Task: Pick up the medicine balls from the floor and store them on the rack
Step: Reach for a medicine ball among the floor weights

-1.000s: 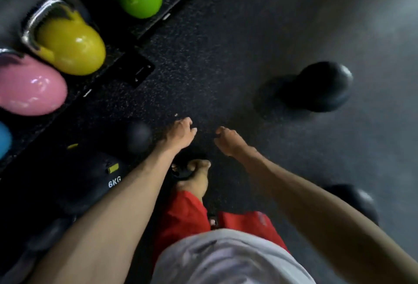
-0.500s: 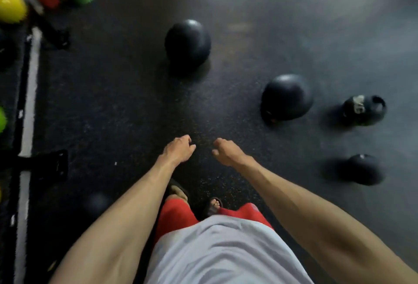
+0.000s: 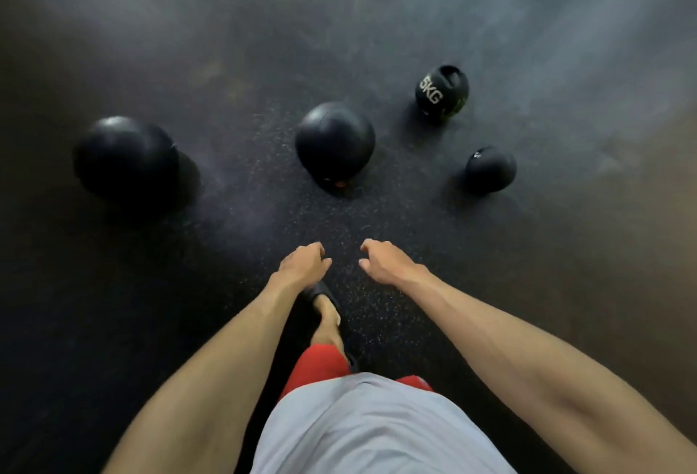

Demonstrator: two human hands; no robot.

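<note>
Both hands are empty with fingers loosely curled: my left hand point(image 3: 303, 265) and right hand point(image 3: 381, 263) hang side by side above the speckled floor point(image 3: 528, 266). Beyond them the big middle ball point(image 3: 335, 143) lies on the floor, apart from both hands. Another large ball point(image 3: 124, 158) sits well left of it. A small ball point(image 3: 490, 169) sits to its right, and the 5KG ball point(image 3: 442, 93) is farther back on the right.

Four round black medicine balls point(image 3: 335, 143) apart on dark speckled rubber floor point(image 3: 264, 40), left hand point(image 3: 303, 264) and right hand point(image 3: 383, 262) loosely curled, holding nothing
</note>
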